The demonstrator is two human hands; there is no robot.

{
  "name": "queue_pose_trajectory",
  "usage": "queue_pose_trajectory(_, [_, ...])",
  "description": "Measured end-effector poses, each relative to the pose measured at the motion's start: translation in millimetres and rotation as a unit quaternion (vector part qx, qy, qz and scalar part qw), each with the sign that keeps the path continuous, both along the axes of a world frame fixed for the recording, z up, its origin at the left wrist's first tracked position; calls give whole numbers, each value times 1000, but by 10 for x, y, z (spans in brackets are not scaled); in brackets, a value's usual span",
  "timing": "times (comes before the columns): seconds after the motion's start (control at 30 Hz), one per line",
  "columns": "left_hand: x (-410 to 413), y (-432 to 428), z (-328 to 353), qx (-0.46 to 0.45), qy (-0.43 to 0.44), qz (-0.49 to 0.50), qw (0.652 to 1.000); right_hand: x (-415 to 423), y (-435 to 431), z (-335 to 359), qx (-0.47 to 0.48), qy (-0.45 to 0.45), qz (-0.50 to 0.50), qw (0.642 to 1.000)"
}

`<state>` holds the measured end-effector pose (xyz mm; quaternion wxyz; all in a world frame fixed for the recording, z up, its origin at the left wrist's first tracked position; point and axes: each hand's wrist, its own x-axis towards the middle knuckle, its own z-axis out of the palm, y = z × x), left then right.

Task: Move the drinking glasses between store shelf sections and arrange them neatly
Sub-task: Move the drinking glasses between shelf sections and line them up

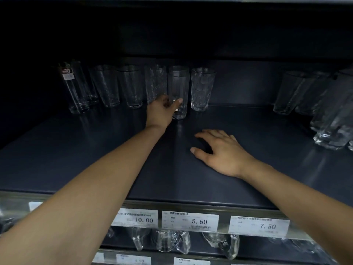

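A row of clear drinking glasses stands along the back of the dark shelf (pixel 95 150). My left hand (pixel 161 110) reaches deep in and is wrapped around the lower part of a tall faceted glass (pixel 179 87), which stands upright slightly in front of the row. A textured glass (pixel 202 88) stands just right of it, another textured glass (pixel 155 83) just left. My right hand (pixel 219 150) lies flat on the shelf, fingers spread, holding nothing. A second group of glasses (pixel 330 115) crowds the right end of the shelf.
The shelf above overhangs low and dark. Price labels (pixel 190 220) line the front rail. Glass mugs (pixel 172 243) hang or stand on the shelf below. A tall glass with a red sticker (pixel 71 87) stands at the far left of the row.
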<state>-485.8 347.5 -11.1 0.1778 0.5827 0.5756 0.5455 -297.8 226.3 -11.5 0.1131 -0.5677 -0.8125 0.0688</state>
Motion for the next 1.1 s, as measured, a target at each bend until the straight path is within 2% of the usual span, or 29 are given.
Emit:
queue_pose_trajectory(0.63, [-6,-65,30,7,28,-2,1000,2,-5,9,2,12,2,1000])
queue_pose_trajectory(0.87, [20,-224,74,-42,29,40,998,25,23,-6,-1,37,-6,999])
queue_pose_trajectory(1.03, [-75,-513,78,-81,86,44,992,40,27,-13,8,75,-31,997])
queue_pose_trajectory(1.1, [-188,-655,77,-90,112,25,989,36,1,-2,25,61,-57,996])
